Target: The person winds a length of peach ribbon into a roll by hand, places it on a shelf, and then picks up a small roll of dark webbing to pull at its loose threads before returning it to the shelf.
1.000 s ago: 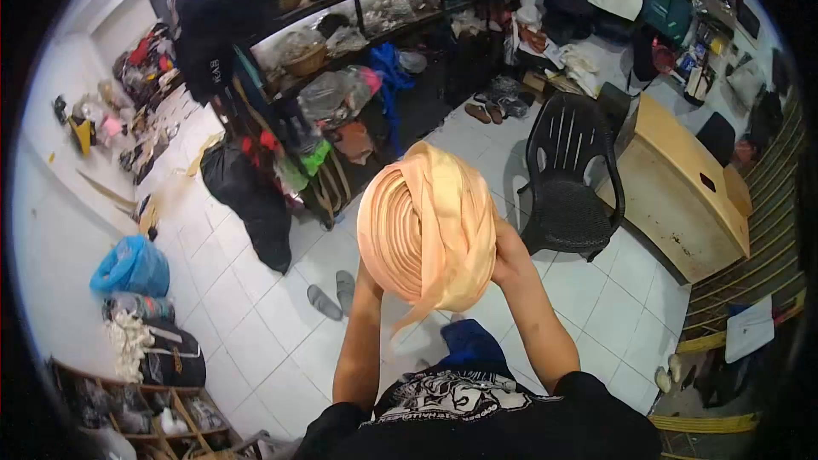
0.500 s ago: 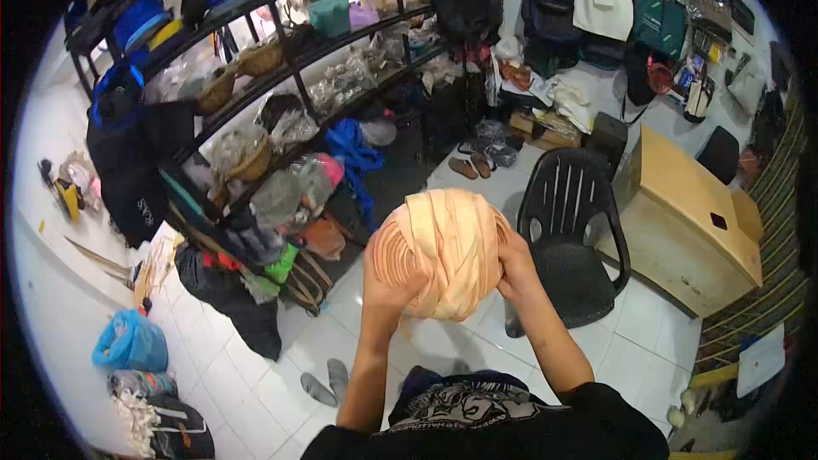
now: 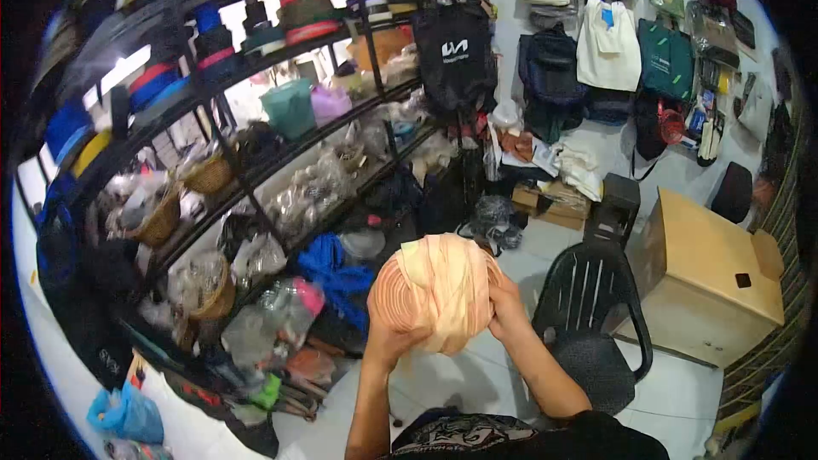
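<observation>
A large roll of peach-coloured strap (image 3: 443, 290) is held up in front of my body, with its coiled side facing left and loose bands wrapped across it. My left hand (image 3: 392, 336) grips its lower left edge. On the right side, my right hand (image 3: 504, 302) holds the roll with the fingers partly hidden behind it.
Black shelving (image 3: 281, 140) with bags, baskets and coloured rolls spans the left. A black plastic chair (image 3: 592, 324) stands right of the roll, beside a wooden desk (image 3: 720, 255). Bags (image 3: 609, 47) hang on the back wall. A blue bag (image 3: 128, 413) lies lower left.
The view has tilted up and shifted, showing more of the upper shelves and wall. Both hands still hold the roll, which now appears lower in view.
</observation>
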Motion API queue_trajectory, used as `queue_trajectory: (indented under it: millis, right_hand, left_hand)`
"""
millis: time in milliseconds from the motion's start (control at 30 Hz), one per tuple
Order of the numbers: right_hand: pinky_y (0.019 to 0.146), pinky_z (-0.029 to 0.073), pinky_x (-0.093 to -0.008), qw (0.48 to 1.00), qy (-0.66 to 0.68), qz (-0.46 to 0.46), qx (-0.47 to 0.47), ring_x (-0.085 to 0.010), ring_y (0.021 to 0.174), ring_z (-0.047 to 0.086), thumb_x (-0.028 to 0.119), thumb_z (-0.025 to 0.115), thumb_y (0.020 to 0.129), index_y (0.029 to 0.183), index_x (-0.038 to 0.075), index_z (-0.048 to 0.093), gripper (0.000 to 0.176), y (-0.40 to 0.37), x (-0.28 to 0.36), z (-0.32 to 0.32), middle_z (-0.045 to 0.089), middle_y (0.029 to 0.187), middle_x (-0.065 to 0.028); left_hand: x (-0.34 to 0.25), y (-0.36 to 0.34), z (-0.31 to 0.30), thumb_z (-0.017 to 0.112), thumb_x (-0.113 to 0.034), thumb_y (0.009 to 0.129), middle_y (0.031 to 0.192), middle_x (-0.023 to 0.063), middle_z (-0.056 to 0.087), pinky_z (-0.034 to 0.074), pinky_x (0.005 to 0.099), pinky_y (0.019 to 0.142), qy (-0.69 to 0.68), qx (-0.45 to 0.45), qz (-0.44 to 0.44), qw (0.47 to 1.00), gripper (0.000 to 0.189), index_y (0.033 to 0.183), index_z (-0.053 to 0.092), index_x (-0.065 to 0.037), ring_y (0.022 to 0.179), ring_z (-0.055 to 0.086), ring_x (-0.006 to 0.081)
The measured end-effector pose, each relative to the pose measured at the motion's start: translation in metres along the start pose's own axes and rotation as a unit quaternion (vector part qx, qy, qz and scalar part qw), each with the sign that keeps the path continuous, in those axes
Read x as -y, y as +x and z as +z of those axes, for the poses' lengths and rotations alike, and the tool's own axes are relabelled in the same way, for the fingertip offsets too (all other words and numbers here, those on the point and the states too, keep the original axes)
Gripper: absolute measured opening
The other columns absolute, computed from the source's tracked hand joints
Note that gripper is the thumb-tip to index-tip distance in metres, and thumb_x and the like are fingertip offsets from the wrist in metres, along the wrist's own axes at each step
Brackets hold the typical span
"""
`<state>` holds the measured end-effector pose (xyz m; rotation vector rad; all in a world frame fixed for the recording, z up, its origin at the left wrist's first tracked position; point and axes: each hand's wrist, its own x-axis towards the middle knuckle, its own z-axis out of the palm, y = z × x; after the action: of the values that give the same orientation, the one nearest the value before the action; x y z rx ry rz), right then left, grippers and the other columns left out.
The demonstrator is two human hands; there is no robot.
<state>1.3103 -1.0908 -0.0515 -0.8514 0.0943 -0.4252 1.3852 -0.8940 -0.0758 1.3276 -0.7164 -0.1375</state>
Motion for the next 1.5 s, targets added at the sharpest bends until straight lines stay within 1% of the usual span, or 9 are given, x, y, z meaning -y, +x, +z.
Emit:
queue_trajectory:
  millis: [400, 500, 633, 767, 1000, 1200, 1333, 1400, 1500]
  right_hand:
    - [0.1, 0.041, -0.0327, 0.993, -0.039, 0.002, 0.114, -0.0218, 0.123, 0.049, 0.01, 0.06, 0.086, 0.139, -0.002, 0.037, 0.058, 0.249, 0.071, -0.106, 0.05, 0.134, -0.0125]
    - [0.098, 0.042, -0.0344, 0.915, -0.385, -0.124, -0.003, -0.025, 0.122, 0.05, 0.021, 0.065, 0.086, 0.139, -0.002, 0.038, 0.063, 0.303, 0.124, -0.122, 0.048, 0.136, -0.0139]
    - [0.104, 0.038, -0.0376, 0.95, -0.262, -0.098, 0.136, -0.0253, 0.129, 0.04, 0.001, 0.073, 0.074, 0.15, 0.007, 0.005, 0.101, 0.375, 0.132, -0.122, 0.036, 0.144, -0.0146]
    - [0.093, 0.047, -0.0333, 0.985, 0.041, -0.03, 0.163, -0.0228, 0.119, 0.048, -0.005, 0.069, 0.072, 0.143, 0.006, 0.018, 0.088, 0.456, 0.129, -0.094, 0.044, 0.132, -0.0114]
    - [0.098, 0.043, -0.0345, 0.967, -0.025, -0.206, 0.149, -0.0239, 0.113, 0.053, -0.004, 0.061, 0.08, 0.135, -0.001, 0.032, 0.062, 0.551, 0.145, -0.093, 0.047, 0.127, -0.0146]
    - [0.098, 0.042, -0.0336, 0.968, 0.112, -0.159, 0.161, -0.0226, 0.116, 0.052, 0.003, 0.053, 0.086, 0.129, -0.002, 0.045, 0.045, 0.608, 0.154, -0.069, 0.052, 0.127, -0.0139]
    - [0.082, 0.05, -0.0308, 0.971, 0.207, -0.006, 0.12, -0.0201, 0.106, 0.057, 0.01, 0.06, 0.084, 0.128, 0.002, 0.045, 0.047, 0.673, 0.148, -0.068, 0.055, 0.117, -0.0103]
    - [0.083, 0.05, -0.0319, 0.97, 0.177, -0.093, 0.135, -0.0219, 0.101, 0.059, 0.012, 0.061, 0.082, 0.123, 0.001, 0.049, 0.044, 0.671, 0.177, -0.04, 0.057, 0.111, -0.0087]
    - [0.099, 0.045, -0.0364, 0.951, 0.199, -0.156, 0.18, -0.0254, 0.112, 0.055, 0.007, 0.062, 0.08, 0.128, -0.003, 0.045, 0.052, 0.739, 0.21, -0.027, 0.055, 0.121, -0.0131]
  left_hand:
    - [0.103, 0.256, 0.061, 0.078, -0.001, 0.066, 0.13, 0.0126, 0.049, 0.045, 0.0402, 0.099, -0.276, 0.004, -0.114, 0.954, 0.085, 0.138, 0.033, -0.003, 0.119, 0.051, 0.0257]
    - [0.117, 0.319, 0.087, 0.068, 0.007, 0.072, 0.124, 0.0145, 0.055, 0.049, 0.0407, 0.094, -0.284, -0.049, -0.12, 0.95, 0.072, 0.136, 0.036, -0.002, 0.111, 0.058, 0.0275]
    - [0.119, 0.41, 0.126, 0.064, 0.003, 0.078, 0.128, 0.0152, 0.052, 0.048, 0.0381, 0.094, -0.328, -0.062, -0.077, 0.939, 0.065, 0.136, 0.035, 0.002, 0.114, 0.056, 0.0276]
    - [0.118, 0.487, 0.177, 0.056, -0.002, 0.084, 0.13, 0.0129, 0.051, 0.045, 0.0379, 0.096, -0.333, -0.102, -0.035, 0.937, 0.057, 0.137, 0.035, 0.001, 0.116, 0.054, 0.0261]
    - [0.138, 0.585, 0.195, 0.063, -0.008, 0.088, 0.133, 0.0108, 0.047, 0.041, 0.0335, 0.099, -0.266, -0.146, 0.028, 0.952, 0.058, 0.138, 0.034, -0.002, 0.119, 0.049, 0.0214]
    - [0.142, 0.651, 0.186, 0.073, -0.01, 0.08, 0.126, 0.0169, 0.049, 0.04, 0.0323, 0.098, -0.019, -0.22, 0.196, 0.955, 0.063, 0.129, 0.036, 0.004, 0.114, 0.05, 0.0207]
    - [0.125, 0.676, 0.167, 0.072, -0.015, 0.082, 0.122, 0.0145, 0.052, 0.044, 0.0326, 0.094, 0.007, -0.166, 0.154, 0.974, 0.058, 0.126, 0.04, 0.005, 0.11, 0.054, 0.0197]
    - [0.098, 0.672, 0.147, 0.07, -0.026, 0.084, 0.139, 0.0218, 0.043, 0.035, 0.037, 0.105, 0.322, -0.186, 0.097, 0.923, 0.085, 0.143, 0.018, 0.005, 0.128, 0.044, 0.0267]
    - [0.107, 0.684, 0.115, 0.07, -0.032, 0.085, 0.147, 0.021, 0.034, 0.029, 0.038, 0.109, 0.147, -0.111, 0.12, 0.975, 0.094, 0.146, 0.008, 0.005, 0.134, 0.035, 0.0277]
